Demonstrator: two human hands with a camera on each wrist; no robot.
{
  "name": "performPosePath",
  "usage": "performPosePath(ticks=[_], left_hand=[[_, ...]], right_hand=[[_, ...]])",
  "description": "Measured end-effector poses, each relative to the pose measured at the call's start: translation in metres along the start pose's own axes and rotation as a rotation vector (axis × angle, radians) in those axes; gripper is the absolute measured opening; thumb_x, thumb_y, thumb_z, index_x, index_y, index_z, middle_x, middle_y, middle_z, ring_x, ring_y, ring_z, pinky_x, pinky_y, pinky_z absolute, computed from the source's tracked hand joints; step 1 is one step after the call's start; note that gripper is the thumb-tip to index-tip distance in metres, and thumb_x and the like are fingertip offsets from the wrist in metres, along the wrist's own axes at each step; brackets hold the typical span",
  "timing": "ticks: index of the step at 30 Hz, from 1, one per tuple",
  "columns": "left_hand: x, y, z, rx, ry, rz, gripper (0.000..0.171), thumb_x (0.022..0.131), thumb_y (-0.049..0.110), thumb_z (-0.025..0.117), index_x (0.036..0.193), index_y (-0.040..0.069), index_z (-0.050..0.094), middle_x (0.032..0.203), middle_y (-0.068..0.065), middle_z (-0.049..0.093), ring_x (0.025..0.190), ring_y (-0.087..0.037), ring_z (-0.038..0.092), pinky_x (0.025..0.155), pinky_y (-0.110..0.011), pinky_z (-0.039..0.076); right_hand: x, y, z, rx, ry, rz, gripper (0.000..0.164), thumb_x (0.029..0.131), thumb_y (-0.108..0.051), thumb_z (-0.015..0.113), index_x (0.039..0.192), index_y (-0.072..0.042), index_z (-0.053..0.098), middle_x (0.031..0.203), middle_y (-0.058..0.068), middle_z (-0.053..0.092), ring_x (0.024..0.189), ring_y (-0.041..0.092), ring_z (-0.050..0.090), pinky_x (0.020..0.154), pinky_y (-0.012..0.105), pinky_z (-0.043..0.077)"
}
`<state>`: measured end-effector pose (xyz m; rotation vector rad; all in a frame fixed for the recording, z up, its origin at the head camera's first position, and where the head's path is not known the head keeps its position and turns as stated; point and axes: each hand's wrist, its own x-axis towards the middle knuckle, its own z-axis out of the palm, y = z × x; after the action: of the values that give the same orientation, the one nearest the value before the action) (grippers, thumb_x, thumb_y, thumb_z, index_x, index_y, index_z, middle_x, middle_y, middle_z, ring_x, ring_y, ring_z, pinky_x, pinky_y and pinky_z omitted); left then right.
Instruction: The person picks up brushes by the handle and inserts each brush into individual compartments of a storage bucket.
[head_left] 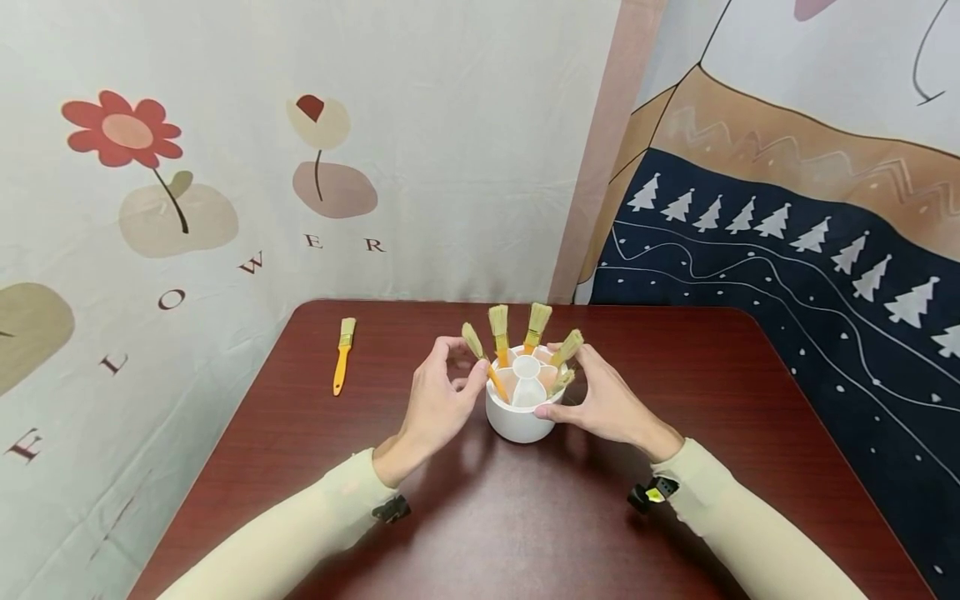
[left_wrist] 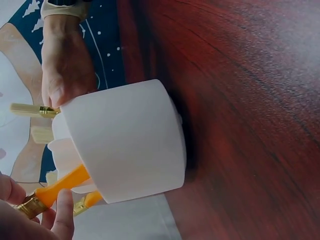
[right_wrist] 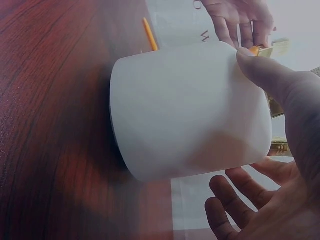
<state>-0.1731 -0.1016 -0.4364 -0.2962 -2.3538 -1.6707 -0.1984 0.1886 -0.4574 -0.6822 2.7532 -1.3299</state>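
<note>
A white round brush holder [head_left: 519,427] with divided compartments stands on the table. Its side wall [left_wrist: 127,142] fills much of the left wrist view. Between thumb and fingers, my left hand [head_left: 438,400] pinches a paintbrush [left_wrist: 67,184] by its orange handle, bristles up, the handle's lower end inside the left compartment. My right hand [head_left: 613,403] grips the holder at its right side, the thumb [right_wrist: 260,65] at the near rim and the fingers around the far side. Several other paintbrushes [head_left: 537,325] stand in the compartments, bristles upward.
Another paintbrush [head_left: 342,358] with an orange-yellow handle lies on the left of the dark red wooden table [head_left: 525,533]. A flower-printed cloth [head_left: 450,150] hangs behind the table, and a dark tree-patterned cloth [head_left: 720,275] hangs on the right.
</note>
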Motion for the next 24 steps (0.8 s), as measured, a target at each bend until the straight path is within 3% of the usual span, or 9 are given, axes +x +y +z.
performPosePath(ticks=[9, 24], left_hand=[[-0.001, -0.008, 0.003, 0.021, -0.042, -0.012, 0.030, 0.110, 0.011, 0.077, 0.136, 0.002, 0.065, 0.129, -0.017, 0.079, 0.116, -0.028, 0.082, 0.093, -0.027, 0.071], [-0.001, -0.016, 0.002, 0.073, -0.086, 0.000, 0.026, 0.108, 0.011, 0.077, 0.131, 0.003, 0.066, 0.122, -0.015, 0.081, 0.111, -0.027, 0.083, 0.097, -0.031, 0.071]], right_hand=[[0.000, 0.000, 0.001, -0.018, 0.008, 0.008, 0.101, 0.086, -0.051, 0.104, 0.167, -0.021, 0.051, 0.163, 0.004, 0.063, 0.137, 0.027, 0.068, 0.116, 0.058, 0.060], [0.000, -0.002, 0.001, -0.010, 0.017, -0.001, 0.103, 0.086, -0.049, 0.104, 0.168, -0.019, 0.050, 0.164, 0.005, 0.062, 0.139, 0.028, 0.069, 0.116, 0.059, 0.061]])
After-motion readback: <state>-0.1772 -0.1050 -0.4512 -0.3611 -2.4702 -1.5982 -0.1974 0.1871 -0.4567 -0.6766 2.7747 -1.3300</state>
